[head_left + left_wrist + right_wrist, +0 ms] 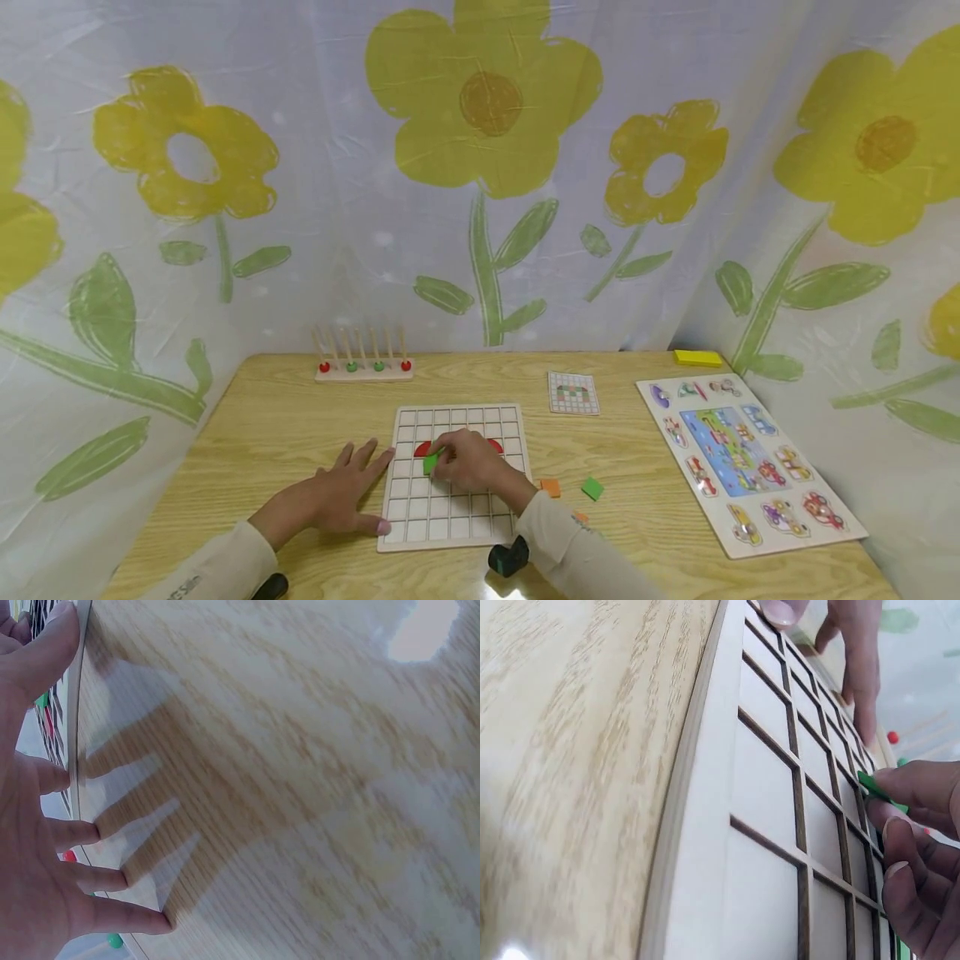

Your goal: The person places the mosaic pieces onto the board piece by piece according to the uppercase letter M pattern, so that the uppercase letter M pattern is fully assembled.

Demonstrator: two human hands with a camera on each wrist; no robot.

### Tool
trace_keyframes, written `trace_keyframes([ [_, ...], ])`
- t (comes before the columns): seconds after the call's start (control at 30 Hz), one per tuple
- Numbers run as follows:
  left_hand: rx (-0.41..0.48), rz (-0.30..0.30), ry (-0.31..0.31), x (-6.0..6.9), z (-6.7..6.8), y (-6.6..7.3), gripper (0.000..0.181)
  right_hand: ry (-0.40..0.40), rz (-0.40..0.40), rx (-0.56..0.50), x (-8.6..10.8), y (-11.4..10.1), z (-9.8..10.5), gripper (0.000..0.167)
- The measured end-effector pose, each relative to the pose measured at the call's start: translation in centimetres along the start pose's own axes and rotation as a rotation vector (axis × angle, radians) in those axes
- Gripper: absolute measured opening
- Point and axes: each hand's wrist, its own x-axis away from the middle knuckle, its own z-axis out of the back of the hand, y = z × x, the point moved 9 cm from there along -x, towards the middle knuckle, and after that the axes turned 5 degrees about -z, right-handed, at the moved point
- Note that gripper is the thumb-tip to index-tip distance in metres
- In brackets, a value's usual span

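A white wooden grid board (405,533) lies on the table in the head view. My right hand (468,461) is over its middle and pinches a green square tile (881,791) between thumb and finger, tilted above the cells in the right wrist view. One red rounded piece (422,450) sits on the board left of that hand; another red piece (495,447) shows partly at its right. My left hand (347,492) rests with fingers spread at the board's left side, fingertips on the table (300,787) and thumb at the board's lower left edge.
Right of the board lie an orange tile (551,487), a green tile (592,488) and another orange tile (581,517), partly hidden by the sleeve. Behind are a pattern card (573,408) and a peg rack (363,375). A picture puzzle board (720,517) and yellow block (697,358) stand right.
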Motion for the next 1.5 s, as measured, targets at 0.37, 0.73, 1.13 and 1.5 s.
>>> trace_keyframes([
  [0.37, -0.001, -0.004, -0.006, -0.11, -0.01, -0.01, 0.110, 0.042, -0.003, 0.049, -0.15, -0.57, -0.35, 0.020],
  [0.73, -0.007, -0.007, -0.005, -0.17, 0.00, -0.03, 0.111, 0.055, -0.029, 0.090, -0.09, -0.39, -0.43, 0.020],
  [1.13, -0.006, -0.004, -0.008, -0.13, 0.02, -0.03, 0.112, 0.076, -0.021, 0.141, -0.30, -0.52, -0.57, 0.020],
  [1.5, 0.002, -0.009, -0.009, -0.13, -0.01, -0.01, 0.111, 0.072, -0.015, 0.136, -0.19, -0.79, -0.46, 0.019],
])
